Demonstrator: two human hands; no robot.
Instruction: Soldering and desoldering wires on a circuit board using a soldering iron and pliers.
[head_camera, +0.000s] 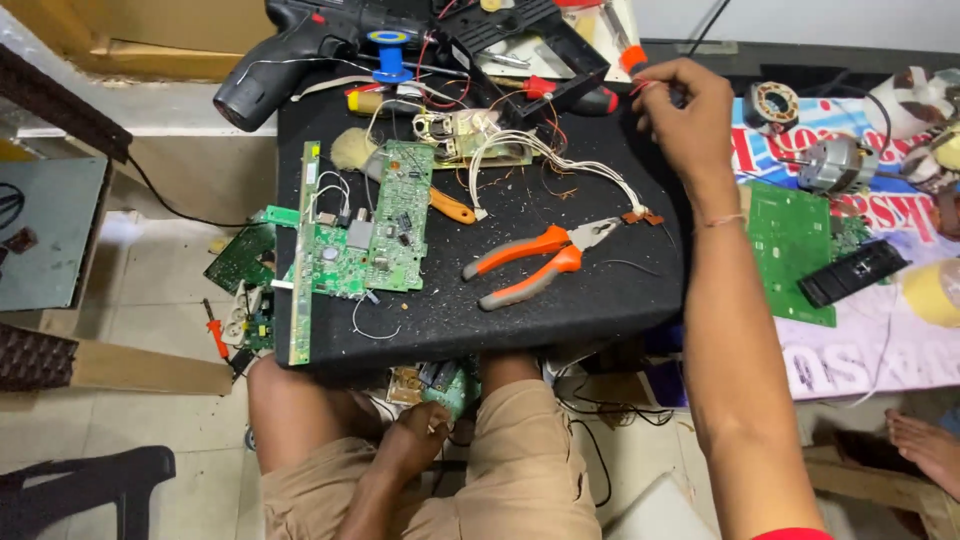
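right hand (685, 105) pinches thin red wire (640, 88) above matte black board (560, 300).

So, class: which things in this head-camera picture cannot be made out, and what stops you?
- Left hand: what it grips below the black board, hidden by fingers and the board's edge.
- Right hand: whether its fingers pinch the red wire, too small.
- Drill: front end cut off by the top edge.
- Bare foot: cut off by the right edge.

Printed banner (880, 330) in red, blue, white, spread at right
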